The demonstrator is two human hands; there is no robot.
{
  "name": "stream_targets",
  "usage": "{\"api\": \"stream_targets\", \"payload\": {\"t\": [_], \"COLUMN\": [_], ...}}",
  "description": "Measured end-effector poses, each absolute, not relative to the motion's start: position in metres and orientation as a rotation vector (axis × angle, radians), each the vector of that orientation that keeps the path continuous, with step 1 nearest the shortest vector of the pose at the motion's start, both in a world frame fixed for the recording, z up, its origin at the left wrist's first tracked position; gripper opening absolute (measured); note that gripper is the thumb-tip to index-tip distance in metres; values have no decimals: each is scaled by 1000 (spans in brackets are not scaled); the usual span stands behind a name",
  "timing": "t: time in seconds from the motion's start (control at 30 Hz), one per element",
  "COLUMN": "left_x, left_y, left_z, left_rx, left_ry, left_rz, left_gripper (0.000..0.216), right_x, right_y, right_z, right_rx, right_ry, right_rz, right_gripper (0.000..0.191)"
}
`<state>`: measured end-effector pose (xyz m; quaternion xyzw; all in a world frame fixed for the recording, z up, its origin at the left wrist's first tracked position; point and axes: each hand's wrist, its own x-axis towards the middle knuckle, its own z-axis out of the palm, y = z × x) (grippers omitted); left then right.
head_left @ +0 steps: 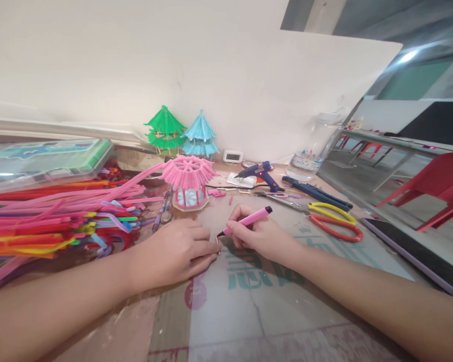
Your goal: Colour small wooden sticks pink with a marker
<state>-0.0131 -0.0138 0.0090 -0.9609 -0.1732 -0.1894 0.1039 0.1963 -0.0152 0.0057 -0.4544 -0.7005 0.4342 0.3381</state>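
Note:
My right hand (pixel 256 234) is closed round a pink marker (pixel 254 217). The marker's dark tip points down and left, against a small thin stick (pixel 218 243) with pink on it. My left hand (pixel 183 247) lies low over the table, its fingertips holding that small stick. Just beyond my hands stands a little pavilion (pixel 190 183) with a pink fuzzy roof, pale walls and pink posts. How the left thumb sits is hidden.
Bundled pipe cleaners (pixel 41 226) and a plastic case (pixel 49 161) crowd the left. Green (pixel 164 128) and blue tiered roofs (pixel 200 133) stand behind. A glue gun (pixel 260 173), scissors (pixel 334 218), a dark-blue cutter (pixel 317 192), a clear jar (pixel 309 151) and a phone (pixel 419 251) lie right.

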Motion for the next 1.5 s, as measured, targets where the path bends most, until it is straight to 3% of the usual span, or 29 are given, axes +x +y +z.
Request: {"api": "stream_targets", "payload": {"t": [1.1, 1.3, 1.5], "left_x": [-13, -12, -13], "left_y": [-13, -15, -9], "left_z": [7, 8, 3], "left_rx": [-2863, -2928, -3018], "left_ry": [-499, -837, -990], "left_rz": [-547, -652, -646], "left_gripper": [27, 18, 26], "right_x": [196, 197, 197], "right_y": [-16, -16, -16], "right_z": [10, 9, 9], "right_rx": [-1180, -1168, -1160], "right_ry": [-1825, -1815, -1831], "right_rz": [1172, 1177, 1172], "right_gripper": [14, 14, 14]}}
